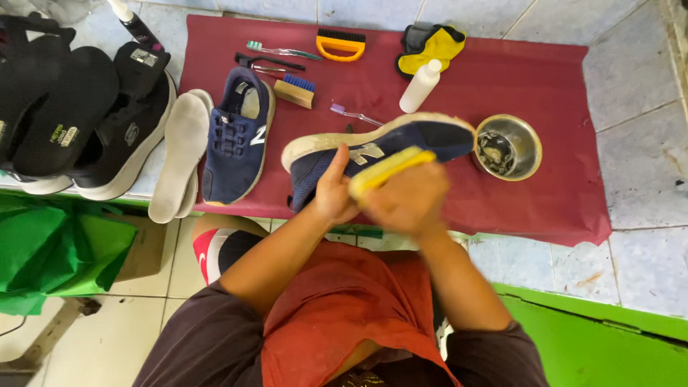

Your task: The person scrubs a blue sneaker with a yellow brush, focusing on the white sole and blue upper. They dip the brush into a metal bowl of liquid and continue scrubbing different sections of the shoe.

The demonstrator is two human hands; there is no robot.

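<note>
A navy sneaker (401, 140) with a dirty pale sole lies on its side above a maroon mat (545, 86). My left hand (333, 190) grips it at the heel end. My right hand (408, 201) holds a yellow brush (390, 166) pressed against the shoe's side; the hand is blurred. A small metal bowl (527, 140) with murky liquid stands just right of the shoe's toe.
On the mat lie a second navy sneaker (236, 136), a white bottle (421, 84), two toothbrushes (283, 50), a blue-bristled brush (295, 90), an orange-handled brush (340, 44) and a yellow-grey glove (430, 46). White insoles (179, 154) and black shoes (93, 115) sit left. Green bags (50, 251) hang below.
</note>
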